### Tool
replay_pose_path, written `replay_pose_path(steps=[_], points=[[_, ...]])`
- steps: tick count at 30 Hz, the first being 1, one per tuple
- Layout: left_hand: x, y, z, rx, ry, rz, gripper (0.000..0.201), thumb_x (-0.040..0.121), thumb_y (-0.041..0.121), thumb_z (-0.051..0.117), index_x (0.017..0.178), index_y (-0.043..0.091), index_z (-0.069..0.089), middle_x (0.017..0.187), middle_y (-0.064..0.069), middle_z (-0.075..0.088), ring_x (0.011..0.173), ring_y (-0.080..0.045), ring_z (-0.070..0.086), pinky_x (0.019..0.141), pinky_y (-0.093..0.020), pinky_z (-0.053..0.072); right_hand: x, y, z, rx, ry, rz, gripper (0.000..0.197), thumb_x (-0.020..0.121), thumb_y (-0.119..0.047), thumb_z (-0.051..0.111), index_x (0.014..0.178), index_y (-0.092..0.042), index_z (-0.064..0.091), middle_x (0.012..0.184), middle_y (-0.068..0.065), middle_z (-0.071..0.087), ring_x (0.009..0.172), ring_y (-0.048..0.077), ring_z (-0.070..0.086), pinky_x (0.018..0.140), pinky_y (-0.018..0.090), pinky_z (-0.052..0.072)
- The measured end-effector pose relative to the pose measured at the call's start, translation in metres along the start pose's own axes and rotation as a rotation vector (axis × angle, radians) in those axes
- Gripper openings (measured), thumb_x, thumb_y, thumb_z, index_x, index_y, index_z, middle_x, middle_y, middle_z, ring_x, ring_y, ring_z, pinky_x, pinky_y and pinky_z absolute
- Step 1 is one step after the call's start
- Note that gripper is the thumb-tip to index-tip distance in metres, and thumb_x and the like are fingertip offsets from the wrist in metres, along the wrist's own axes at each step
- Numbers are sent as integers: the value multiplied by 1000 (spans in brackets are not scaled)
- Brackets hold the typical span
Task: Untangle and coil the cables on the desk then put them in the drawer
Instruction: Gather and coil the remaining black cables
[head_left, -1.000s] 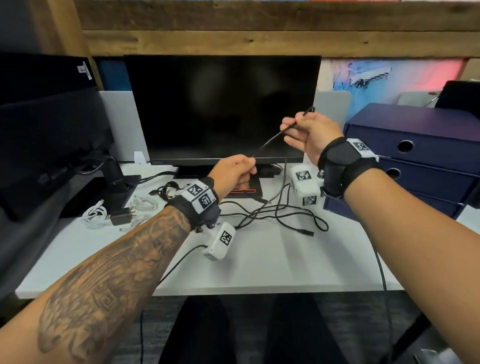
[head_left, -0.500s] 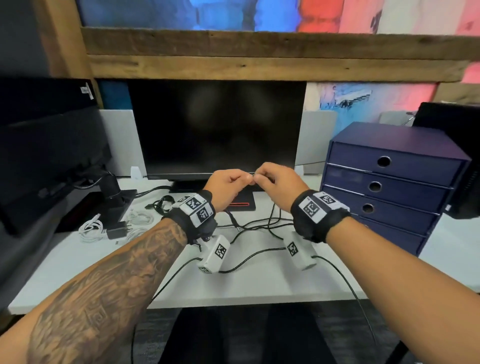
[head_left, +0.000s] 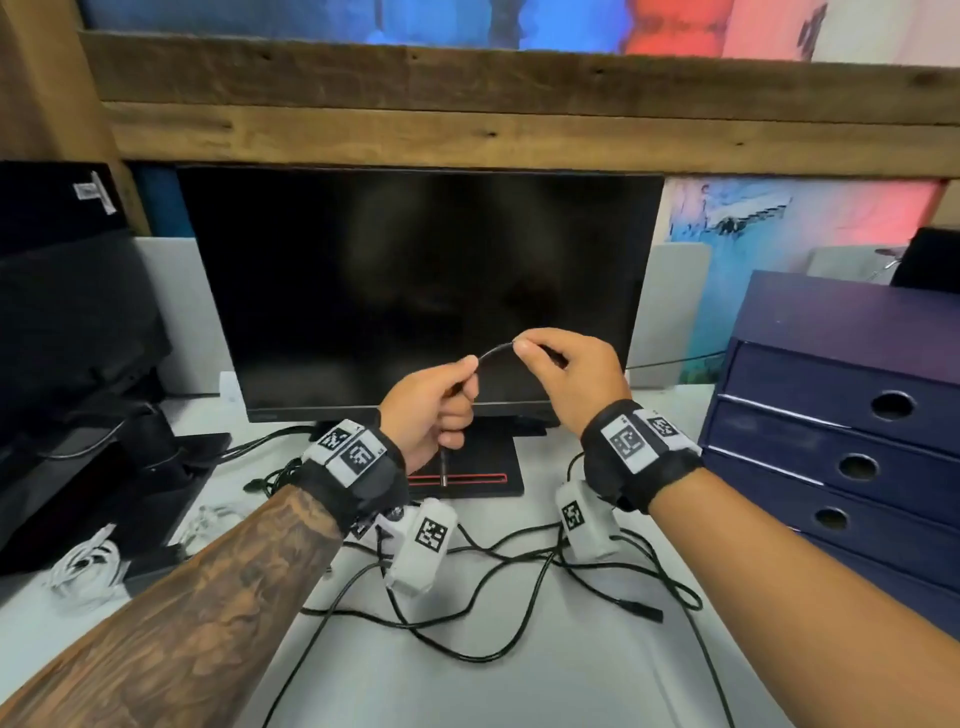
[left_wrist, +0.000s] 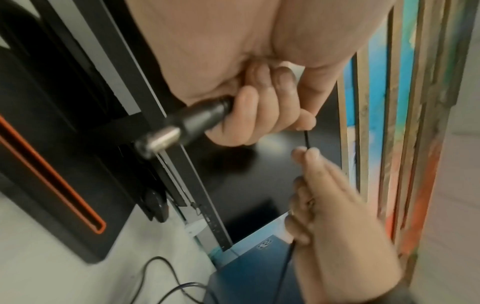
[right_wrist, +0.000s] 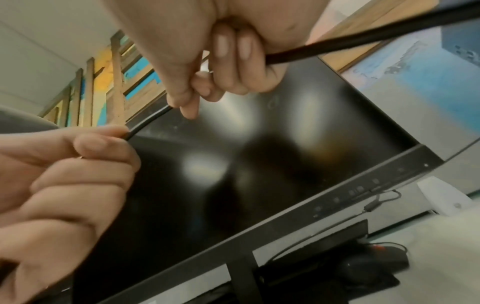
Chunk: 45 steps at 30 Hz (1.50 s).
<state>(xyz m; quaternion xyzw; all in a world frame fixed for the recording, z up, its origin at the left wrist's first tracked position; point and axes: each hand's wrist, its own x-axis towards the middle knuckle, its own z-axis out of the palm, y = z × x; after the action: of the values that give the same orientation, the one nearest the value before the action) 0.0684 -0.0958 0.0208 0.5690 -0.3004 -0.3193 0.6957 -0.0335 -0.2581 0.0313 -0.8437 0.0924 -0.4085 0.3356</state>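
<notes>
A thin black cable (head_left: 493, 351) arcs between my two hands in front of the monitor. My left hand (head_left: 435, 410) grips it in a fist, and its metal-tipped plug (left_wrist: 179, 125) sticks out below the fist. My right hand (head_left: 556, 364) pinches the same cable (right_wrist: 148, 121) between thumb and forefinger, a short way to the right. The rest of the cable (head_left: 498, 577) lies in loose tangled loops on the white desk (head_left: 571, 675) below my wrists. A blue drawer unit (head_left: 852, 415) stands at the right, all its drawers closed.
A dark monitor (head_left: 415, 280) on a black stand (head_left: 467, 467) fills the middle back. White coiled cables (head_left: 88, 566) and a black charger sit at the left beside black equipment (head_left: 67, 364). A wooden beam (head_left: 519, 114) runs overhead.
My hands rose from low over the desk to in front of the screen and drew slightly apart, leaving a short arc of cable between them. The view tilted down a little.
</notes>
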Motion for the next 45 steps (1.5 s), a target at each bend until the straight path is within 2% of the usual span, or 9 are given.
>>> replay_pose_path(steps=[8, 11, 17, 22, 26, 31, 37, 42, 45], points=[[3, 28, 10, -472, -216, 30, 23, 94, 18, 32, 83, 13, 51, 58, 6, 29, 52, -10, 23, 55, -26, 30, -24, 13, 24, -234, -401, 19, 42, 105, -30, 45, 147, -33, 48, 129, 0, 65, 116, 20, 61, 103, 36, 47], [2, 33, 14, -504, -178, 88, 20, 95, 14, 32, 88, 14, 50, 66, 5, 33, 55, -9, 32, 65, -27, 35, -40, 16, 31, -255, -538, 57, 41, 105, -38, 39, 145, -42, 42, 110, -2, 66, 96, 19, 63, 94, 43, 52], [-13, 16, 6, -302, -56, 235, 20, 103, 4, 38, 94, 9, 55, 79, -2, 59, 78, -18, 63, 94, -38, 50, -71, -12, 22, -288, -672, -89, 34, 103, -39, 47, 136, -37, 54, 129, -12, 64, 115, 10, 60, 100, 39, 50], [-33, -12, -1, 61, 18, 270, 22, 101, -6, 38, 92, 1, 57, 81, -12, 63, 72, -20, 67, 75, -30, 55, -78, -38, -4, -381, -528, -238, 19, 98, -43, 57, 95, -30, 71, 74, -9, 65, 70, 8, 58, 71, 34, 52], [-51, -26, -4, 471, -25, 243, 18, 99, -5, 45, 90, -8, 60, 76, -13, 65, 66, -19, 66, 68, -28, 54, -74, -51, -25, -450, -446, -327, 15, 90, -45, 68, 96, -34, 76, 78, -11, 68, 72, 6, 58, 66, 28, 48], [-62, -32, 4, 555, -64, 234, 32, 104, 8, 35, 92, -5, 62, 57, -5, 48, 50, -17, 40, 53, -29, 36, -59, -42, -40, -639, -284, -459, 22, 90, -49, 65, 103, -33, 75, 83, -10, 59, 77, 16, 60, 65, 34, 50], [-60, -17, 22, 379, -195, 164, 29, 97, 19, 37, 81, 5, 58, 53, 2, 34, 50, -14, 27, 55, -30, 29, -63, -6, -34, -635, -141, -408, 32, 103, -37, 48, 130, -34, 64, 91, -5, 50, 67, 17, 53, 55, 29, 38], [-58, -17, 39, -235, -209, 101, 27, 97, 19, 33, 77, 13, 49, 55, 7, 27, 50, -10, 23, 55, -27, 28, -85, 8, -11, -591, -301, -171, 48, 107, -24, 36, 155, -29, 31, 108, 6, 54, 82, 29, 60, 71, 40, 50], [-55, -10, 44, -476, -158, 136, 22, 97, 15, 31, 84, 11, 50, 61, 5, 32, 53, -10, 29, 61, -28, 32, -99, 13, 1, -504, -423, -78, 39, 107, -24, 38, 145, -20, 43, 108, 12, 65, 95, 33, 63, 78, 35, 46]])
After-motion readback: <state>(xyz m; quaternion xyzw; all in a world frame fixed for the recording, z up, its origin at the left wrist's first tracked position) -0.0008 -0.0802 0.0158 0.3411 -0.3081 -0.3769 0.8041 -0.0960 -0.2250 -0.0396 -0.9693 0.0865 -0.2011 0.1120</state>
